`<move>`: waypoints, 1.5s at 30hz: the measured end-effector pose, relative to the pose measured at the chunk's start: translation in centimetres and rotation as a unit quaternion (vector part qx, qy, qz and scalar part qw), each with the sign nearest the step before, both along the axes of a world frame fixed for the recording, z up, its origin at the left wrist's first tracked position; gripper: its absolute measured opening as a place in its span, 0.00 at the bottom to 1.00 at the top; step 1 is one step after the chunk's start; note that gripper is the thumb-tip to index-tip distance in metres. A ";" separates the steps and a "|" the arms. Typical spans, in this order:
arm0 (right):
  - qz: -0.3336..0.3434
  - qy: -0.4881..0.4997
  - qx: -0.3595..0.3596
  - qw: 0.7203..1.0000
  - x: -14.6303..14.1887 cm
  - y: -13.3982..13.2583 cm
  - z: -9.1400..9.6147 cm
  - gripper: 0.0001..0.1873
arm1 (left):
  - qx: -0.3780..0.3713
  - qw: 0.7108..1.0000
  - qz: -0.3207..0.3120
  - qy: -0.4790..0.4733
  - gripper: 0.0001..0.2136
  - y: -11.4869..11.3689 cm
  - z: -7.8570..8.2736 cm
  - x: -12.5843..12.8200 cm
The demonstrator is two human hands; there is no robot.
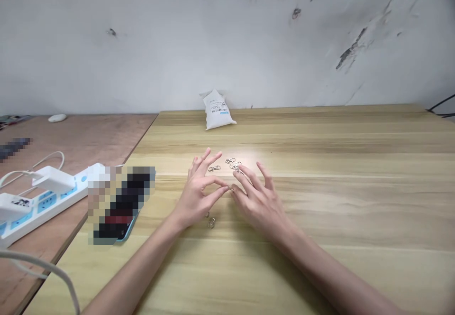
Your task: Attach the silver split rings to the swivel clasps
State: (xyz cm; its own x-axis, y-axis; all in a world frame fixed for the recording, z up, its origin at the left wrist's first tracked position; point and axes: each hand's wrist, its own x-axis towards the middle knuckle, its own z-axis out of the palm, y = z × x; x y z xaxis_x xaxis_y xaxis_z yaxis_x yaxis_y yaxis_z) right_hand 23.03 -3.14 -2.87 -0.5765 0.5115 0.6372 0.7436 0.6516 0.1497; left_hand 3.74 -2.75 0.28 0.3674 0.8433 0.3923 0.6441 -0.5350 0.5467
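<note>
Scuffed white plaster wall (170, 44) rises behind a pale wood-grain table (348, 210), with a white plastic sachet (216, 111) at its far edge. Your left hand (195, 196) looks pinched, thumb and forefinger closed on a tiny silvery metal piece (231, 189), too small to make out. Your right hand (259, 203) is spread, its fingertips just beside that piece. Small silver swivel clasps (231, 163) lie just ahead, silver split rings (212, 222) just below. Keep the pinch right at your fingertips, with your right fingers close enough to steady it.
</note>
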 end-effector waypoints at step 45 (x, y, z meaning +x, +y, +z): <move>0.062 0.044 0.028 0.997 2.1 1.1 0.7 0.10 | -0.036 0.997 -0.037 0.058 0.06 0.7 0.4 -1.5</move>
